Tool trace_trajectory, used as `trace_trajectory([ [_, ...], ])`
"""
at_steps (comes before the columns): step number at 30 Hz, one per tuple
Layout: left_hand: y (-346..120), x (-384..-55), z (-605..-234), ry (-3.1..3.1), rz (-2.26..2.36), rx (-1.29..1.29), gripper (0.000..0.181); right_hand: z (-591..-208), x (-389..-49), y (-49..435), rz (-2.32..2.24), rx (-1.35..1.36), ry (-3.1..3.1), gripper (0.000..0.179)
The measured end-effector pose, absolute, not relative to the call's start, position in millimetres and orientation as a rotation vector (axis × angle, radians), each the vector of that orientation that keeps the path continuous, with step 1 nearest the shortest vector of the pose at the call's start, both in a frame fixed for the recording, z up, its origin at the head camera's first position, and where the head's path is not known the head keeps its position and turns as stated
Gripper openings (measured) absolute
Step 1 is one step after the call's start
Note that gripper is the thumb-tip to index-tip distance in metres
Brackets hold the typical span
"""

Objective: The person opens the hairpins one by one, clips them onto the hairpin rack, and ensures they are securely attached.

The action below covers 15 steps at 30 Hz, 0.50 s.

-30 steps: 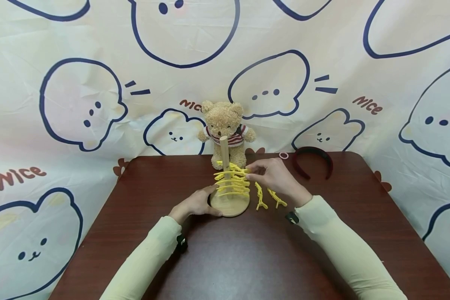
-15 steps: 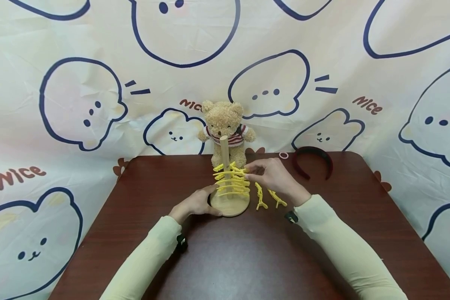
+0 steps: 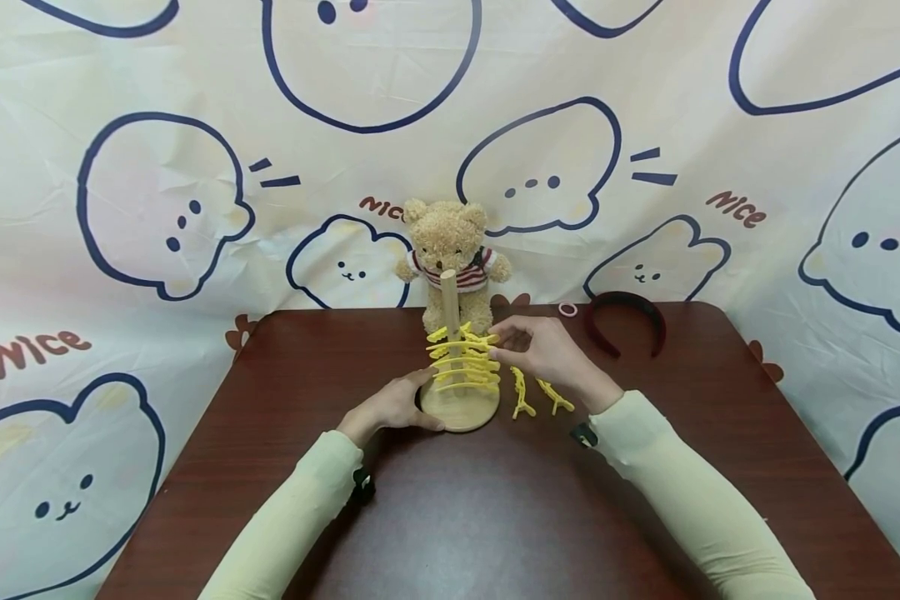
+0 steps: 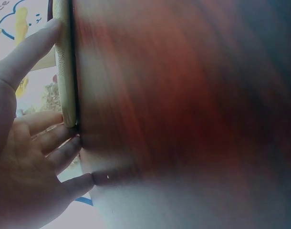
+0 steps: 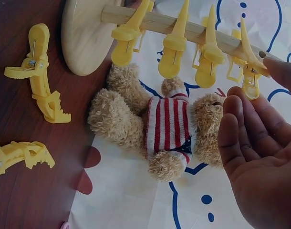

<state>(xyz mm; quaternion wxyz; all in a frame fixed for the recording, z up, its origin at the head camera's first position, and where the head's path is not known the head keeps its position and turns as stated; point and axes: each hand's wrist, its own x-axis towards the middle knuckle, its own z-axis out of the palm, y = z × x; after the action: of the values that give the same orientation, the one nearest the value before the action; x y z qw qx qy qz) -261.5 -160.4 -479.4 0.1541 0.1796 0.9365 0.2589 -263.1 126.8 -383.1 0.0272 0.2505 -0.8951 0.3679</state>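
Observation:
A wooden stand with a round base and an upright pole is at the middle of the table. My left hand grips the base at its left rim, thumb on the near side and fingers farther round, as the left wrist view also shows. Several yellow hair clips are clamped across the pole, one above another. With thumb and fingertips, my right hand pinches the handle end of the top hair clip, whose jaws lie around the pole. Two loose yellow hair clips lie on the table right of the base.
Behind the stand a teddy bear in a red-striped top sits against the printed cloth. A dark red headband and a small pale ring lie at the back right of the brown table.
The top hair clip has shifted slightly at my right fingertips, its left end now a little lower. My left hand stays on the base; the loose clips have not moved.

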Motion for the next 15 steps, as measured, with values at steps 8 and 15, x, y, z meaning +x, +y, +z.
trace_trajectory([
  [8, -160.3, -261.3, -479.8, 2.679, 0.772, 0.530, 0.107, -384.9, -262.1, 129.0, 1.154, 0.747, -2.772, 0.032],
  [15, -160.3, -260.9, -478.6, 2.682, 0.759, 0.524, 0.107, -385.6, -259.4, 136.8, 1.274, 0.644, -2.792, 0.037],
])
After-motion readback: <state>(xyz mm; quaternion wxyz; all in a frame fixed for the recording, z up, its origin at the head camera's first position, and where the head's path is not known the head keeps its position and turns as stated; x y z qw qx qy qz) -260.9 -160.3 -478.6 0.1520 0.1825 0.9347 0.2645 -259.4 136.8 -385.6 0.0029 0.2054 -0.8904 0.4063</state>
